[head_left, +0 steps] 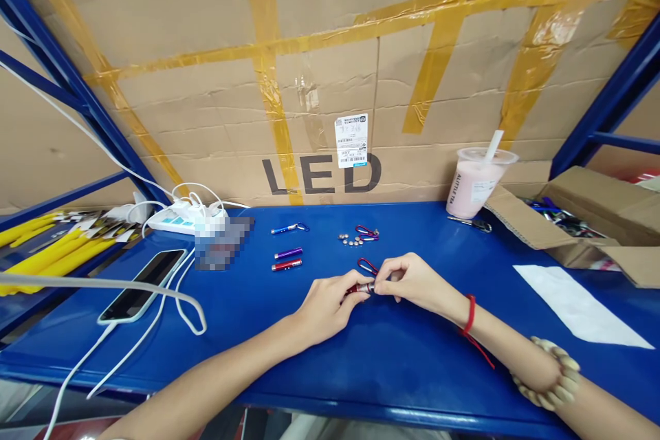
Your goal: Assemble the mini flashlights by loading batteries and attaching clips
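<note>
My left hand [324, 304] is closed round a small red flashlight tube [357, 289], its silvery end pointing right. At that end the fingertips of my right hand [415, 280] are pinched together; what they hold, if anything, is too small to make out. Just beyond the fingers lies a red carabiner clip [367, 263]. Several button cells [352, 242] are scattered farther back, beside another red clip with a cap [367, 234]. To the left lie a blue flashlight with a clip [283, 229], a purple tube [289, 254] and a red flashlight [287, 265].
A phone [141, 289] with white cables and a power strip [180, 218] occupy the left side. On the right are a pink drink cup [471, 185], keys [477, 224], an open carton [531, 227] and white paper [577, 302]. Large cardboard [216, 117] stands behind the blue tabletop [412, 364].
</note>
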Demonstrator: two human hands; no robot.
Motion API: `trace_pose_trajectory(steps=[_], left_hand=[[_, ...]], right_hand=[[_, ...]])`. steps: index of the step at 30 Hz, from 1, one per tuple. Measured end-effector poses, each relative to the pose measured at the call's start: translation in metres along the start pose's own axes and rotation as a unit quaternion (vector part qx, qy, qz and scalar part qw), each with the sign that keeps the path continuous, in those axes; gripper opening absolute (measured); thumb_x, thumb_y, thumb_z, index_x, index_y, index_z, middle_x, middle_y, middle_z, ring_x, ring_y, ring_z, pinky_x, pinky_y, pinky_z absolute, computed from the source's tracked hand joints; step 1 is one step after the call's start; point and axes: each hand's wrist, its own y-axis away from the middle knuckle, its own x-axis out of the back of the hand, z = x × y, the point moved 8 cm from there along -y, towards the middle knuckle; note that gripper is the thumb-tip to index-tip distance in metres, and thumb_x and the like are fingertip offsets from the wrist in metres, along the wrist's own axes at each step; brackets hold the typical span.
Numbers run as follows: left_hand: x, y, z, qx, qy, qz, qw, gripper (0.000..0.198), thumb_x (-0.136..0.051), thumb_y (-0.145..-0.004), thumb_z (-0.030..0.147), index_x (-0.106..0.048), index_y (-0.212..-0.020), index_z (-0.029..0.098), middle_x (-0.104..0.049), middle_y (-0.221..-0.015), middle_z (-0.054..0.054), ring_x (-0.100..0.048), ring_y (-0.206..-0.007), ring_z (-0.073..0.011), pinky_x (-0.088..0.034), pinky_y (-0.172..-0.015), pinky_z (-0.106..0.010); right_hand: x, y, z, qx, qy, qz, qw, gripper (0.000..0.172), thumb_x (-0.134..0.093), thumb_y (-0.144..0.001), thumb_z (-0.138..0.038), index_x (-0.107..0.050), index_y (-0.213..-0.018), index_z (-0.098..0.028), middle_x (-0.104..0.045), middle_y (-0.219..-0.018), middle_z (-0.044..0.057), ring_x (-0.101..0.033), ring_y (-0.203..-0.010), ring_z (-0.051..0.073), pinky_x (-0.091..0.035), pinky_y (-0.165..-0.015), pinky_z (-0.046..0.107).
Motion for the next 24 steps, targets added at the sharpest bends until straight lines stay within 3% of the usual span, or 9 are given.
trace_pose_trajectory(steps=[6, 12, 24], left_hand=[[-0.003, 0.0, -0.001, -0.009, -0.025, -0.02, 0.999, 0.016, -0.043, -0.089, 0.023, -0.053, -0.101, 0.024, -0.066, -0.1, 0.003, -0.062, -0.09, -0.0135, -0.043, -0.075, -0.02], [-0.005, 0.001, -0.002, 0.011, -0.027, -0.026, 0.999, 0.006, -0.042, -0.089, 0.021, -0.048, -0.087, 0.021, -0.067, -0.093, 0.003, -0.064, -0.08, -0.0138, -0.042, -0.064, -0.02], [-0.003, 0.003, 0.006, -0.072, -0.08, 0.005, 0.994, 0.016, -0.038, -0.091, 0.022, -0.048, -0.079, 0.019, -0.065, -0.077, 0.0, -0.062, -0.069, -0.013, -0.041, -0.06, -0.019]], right_hand=[[0.001, 0.001, 0.0, 0.011, 0.103, 0.002, 0.995, 0.021, -0.068, -0.066, -0.037, -0.069, -0.063, -0.016, -0.063, -0.062, 0.0, -0.053, -0.043, 0.008, -0.037, -0.044, 0.019], [0.005, 0.004, -0.011, 0.048, 0.166, 0.027, 0.985, 0.016, -0.068, -0.069, -0.036, -0.071, -0.063, -0.021, -0.062, -0.064, -0.001, -0.05, -0.051, 0.008, -0.035, -0.047, 0.019], [-0.003, 0.007, -0.013, 0.006, 0.008, -0.018, 1.0, 0.032, -0.072, -0.059, -0.045, -0.068, -0.058, -0.013, -0.053, -0.063, 0.0, -0.044, -0.039, 0.005, -0.033, -0.036, 0.019]])
